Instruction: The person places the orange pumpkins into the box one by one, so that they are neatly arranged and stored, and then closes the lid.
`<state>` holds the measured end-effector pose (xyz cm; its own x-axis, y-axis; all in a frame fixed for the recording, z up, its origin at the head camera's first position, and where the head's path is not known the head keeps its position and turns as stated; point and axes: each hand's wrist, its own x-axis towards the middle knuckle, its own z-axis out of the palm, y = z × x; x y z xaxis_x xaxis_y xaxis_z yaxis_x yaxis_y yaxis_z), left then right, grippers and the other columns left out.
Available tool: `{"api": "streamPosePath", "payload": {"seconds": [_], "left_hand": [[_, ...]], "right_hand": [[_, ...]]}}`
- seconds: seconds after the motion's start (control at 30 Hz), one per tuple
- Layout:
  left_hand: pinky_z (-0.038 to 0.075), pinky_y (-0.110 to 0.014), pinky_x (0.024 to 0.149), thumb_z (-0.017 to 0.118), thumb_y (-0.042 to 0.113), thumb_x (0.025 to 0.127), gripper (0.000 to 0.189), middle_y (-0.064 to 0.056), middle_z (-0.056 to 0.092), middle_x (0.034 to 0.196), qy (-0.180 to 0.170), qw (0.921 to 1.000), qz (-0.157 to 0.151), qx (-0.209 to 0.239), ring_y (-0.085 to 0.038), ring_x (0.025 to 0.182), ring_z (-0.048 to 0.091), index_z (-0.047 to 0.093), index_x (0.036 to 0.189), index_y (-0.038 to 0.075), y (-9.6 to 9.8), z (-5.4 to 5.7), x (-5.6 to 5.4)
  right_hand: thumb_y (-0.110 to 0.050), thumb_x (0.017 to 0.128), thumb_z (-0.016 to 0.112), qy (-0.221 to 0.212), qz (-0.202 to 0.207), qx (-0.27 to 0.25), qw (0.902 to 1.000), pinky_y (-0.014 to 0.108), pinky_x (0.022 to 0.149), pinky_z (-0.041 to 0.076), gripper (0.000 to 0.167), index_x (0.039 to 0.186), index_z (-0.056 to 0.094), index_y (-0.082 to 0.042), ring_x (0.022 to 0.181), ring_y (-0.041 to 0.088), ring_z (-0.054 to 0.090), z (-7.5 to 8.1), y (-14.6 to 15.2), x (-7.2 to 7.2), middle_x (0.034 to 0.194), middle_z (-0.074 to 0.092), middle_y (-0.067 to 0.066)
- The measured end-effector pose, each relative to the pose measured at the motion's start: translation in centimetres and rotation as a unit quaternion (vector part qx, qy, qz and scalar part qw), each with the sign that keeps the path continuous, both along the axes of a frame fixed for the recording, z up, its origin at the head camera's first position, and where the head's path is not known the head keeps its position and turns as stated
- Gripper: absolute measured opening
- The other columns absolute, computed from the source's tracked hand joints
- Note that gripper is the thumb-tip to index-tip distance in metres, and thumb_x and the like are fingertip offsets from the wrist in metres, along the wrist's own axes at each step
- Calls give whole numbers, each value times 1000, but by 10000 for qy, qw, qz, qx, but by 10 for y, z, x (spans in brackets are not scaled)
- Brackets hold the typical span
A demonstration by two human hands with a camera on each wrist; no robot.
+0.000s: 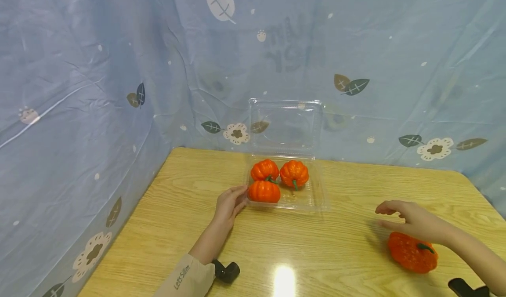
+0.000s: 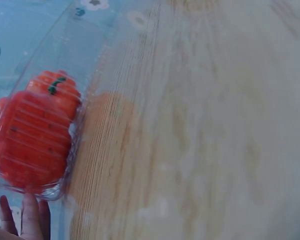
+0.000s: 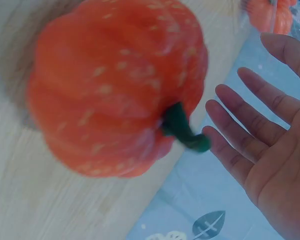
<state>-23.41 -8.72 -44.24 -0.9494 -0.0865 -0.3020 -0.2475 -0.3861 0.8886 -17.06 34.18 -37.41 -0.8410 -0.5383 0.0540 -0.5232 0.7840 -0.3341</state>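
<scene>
In the head view, a clear plastic clamshell box (image 1: 316, 191) stands on the table with its lid (image 1: 284, 128) raised at the back. Inside lie three small orange pumpkins, one at the back left (image 1: 264, 170), one at the right (image 1: 294, 174) and one at the front left (image 1: 264, 192). My left hand (image 1: 230, 204) touches the box's left front side with its fingertips. At the right, a larger orange pumpkin (image 1: 411, 253) with a green stem rests on the table. Just above and behind it hovers my right hand (image 1: 411, 218), fingers spread and holding nothing in the right wrist view.
The wooden table (image 1: 189, 191) meets a blue curtain (image 1: 276, 59) printed with leaves and flowers at the back and left. Black wrist straps show at the left wrist (image 1: 226, 272) and at the right wrist (image 1: 466, 288).
</scene>
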Motion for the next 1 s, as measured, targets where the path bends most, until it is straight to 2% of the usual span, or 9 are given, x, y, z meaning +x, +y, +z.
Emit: {"api": "streamPosePath", "payload": {"seconds": [0.2,0.33,0.47,0.63,0.73,0.87,1.0], "left_hand": [[53,-20,66,67,11,83,6,2,66,81,21,10000,6,41,-9,77,63,65,86,6,0,0,0],[53,-20,66,67,12,83,8,3,68,84,14,10000,-18,15,-9,78,63,66,88,6,0,2,-1],[53,-20,66,67,13,83,10,3,68,85,34,10000,-41,38,-9,78,63,66,89,5,-1,3,-1],[52,-19,66,68,13,83,9,3,68,84,48,10000,-49,57,-8,77,63,66,88,6,-2,4,0],[53,-19,66,68,13,83,9,4,68,83,11,10000,-38,50,-8,77,63,66,88,6,-1,3,0],[53,-19,66,68,13,83,10,4,68,84,-20,10000,-56,47,-8,77,63,66,89,6,-1,2,0],[52,-18,66,68,15,83,11,4,69,85,9,9999,-97,39,-7,78,63,66,90,6,-1,2,1]], "right_hand": [[-18,87,63,-143,-135,-99,9998,26,62,49,22,108,60,-9,90,7,58,-4,16,8,101,63,4],[-15,83,68,222,-326,-189,9990,25,61,49,24,106,62,-10,89,0,56,-10,23,18,100,64,2],[-16,78,73,701,-660,-268,9950,23,61,50,26,102,63,-14,88,-2,56,-13,24,28,98,64,-2],[-12,70,79,1394,-865,-325,9859,20,61,50,34,98,63,-19,90,-7,53,-18,25,39,96,63,-7],[-10,62,83,1790,-892,-341,9792,10,62,45,42,96,63,-23,88,-8,53,-22,25,47,94,62,-9],[-8,57,85,2069,-895,-371,9736,5,62,39,47,96,63,-23,83,-3,55,-28,24,57,93,61,-10],[-4,58,83,2049,-884,-478,9736,4,61,38,47,96,63,-21,81,-4,53,-34,22,65,95,59,-10]]}}
